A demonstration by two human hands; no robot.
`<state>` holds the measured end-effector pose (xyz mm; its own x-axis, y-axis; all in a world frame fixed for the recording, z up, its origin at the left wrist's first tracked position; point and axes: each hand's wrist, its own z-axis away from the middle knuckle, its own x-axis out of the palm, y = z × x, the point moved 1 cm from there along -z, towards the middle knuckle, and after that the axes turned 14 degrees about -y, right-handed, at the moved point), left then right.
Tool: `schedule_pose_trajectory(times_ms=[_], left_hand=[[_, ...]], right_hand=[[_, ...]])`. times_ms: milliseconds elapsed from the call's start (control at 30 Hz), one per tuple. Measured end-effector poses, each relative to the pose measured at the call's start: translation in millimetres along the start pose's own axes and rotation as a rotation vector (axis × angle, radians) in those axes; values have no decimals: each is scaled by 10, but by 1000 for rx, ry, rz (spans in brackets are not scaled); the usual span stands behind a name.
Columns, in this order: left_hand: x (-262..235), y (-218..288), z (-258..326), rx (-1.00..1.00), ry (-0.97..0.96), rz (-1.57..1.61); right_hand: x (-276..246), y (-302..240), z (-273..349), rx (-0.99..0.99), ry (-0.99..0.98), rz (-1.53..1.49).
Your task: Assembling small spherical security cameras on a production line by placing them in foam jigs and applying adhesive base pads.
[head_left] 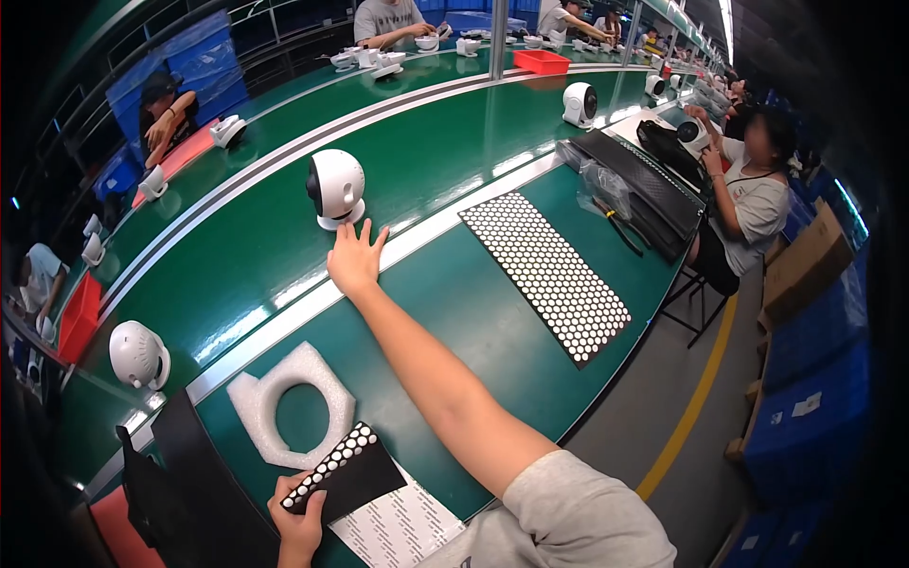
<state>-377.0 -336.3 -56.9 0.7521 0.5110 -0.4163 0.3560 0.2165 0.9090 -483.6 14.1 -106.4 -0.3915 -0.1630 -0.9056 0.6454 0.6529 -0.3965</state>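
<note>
My left hand (301, 516) pinches a black sheet (365, 481) that is partly folded over. White round pads (331, 461) line its edge. Beneath it lies a white printed backing sheet (402, 525). My right arm stretches across the bench, and my right hand (355, 260) is spread at the base of a white rounded camera (339, 185) with a black front. The fingertips are at the stand's lower edge; whether they touch it I cannot tell. A white foam ring (248, 402) lies on the green bench above my left hand.
A black sheet of white round pads (544, 270) lies right of my arm, near yellow-handled pliers (620, 232) and a black case (644, 194). Other white cameras (137, 355) stand along the green conveyor (251, 213). A co-worker (753, 189) sits at right, holding a camera. Red trays (542, 62) stand beyond.
</note>
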Motion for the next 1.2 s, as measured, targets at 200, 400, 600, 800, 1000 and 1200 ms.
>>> schedule_pose_trajectory(times_ms=[200, 400, 600, 800, 1000, 1200], left_hand=[[-6, -29, 35, 11, -6, -6], [11, -94, 35, 52, -17, -12], [18, -74, 16, 43, -26, -1], [18, -50, 3, 52, -25, -21], [25, 126, -13, 4, -42, -30], [27, 30, -11, 38, -16, -52]], right_hand=[[-3, 68, -56, -19, 97, -275], [14, 95, -91, -46, 102, -417], [28, 130, -120, -52, 119, -434], [22, 128, -113, -69, 134, -442], [29, 145, -128, -78, 123, -473], [-43, 152, -118, -76, 94, -582]])
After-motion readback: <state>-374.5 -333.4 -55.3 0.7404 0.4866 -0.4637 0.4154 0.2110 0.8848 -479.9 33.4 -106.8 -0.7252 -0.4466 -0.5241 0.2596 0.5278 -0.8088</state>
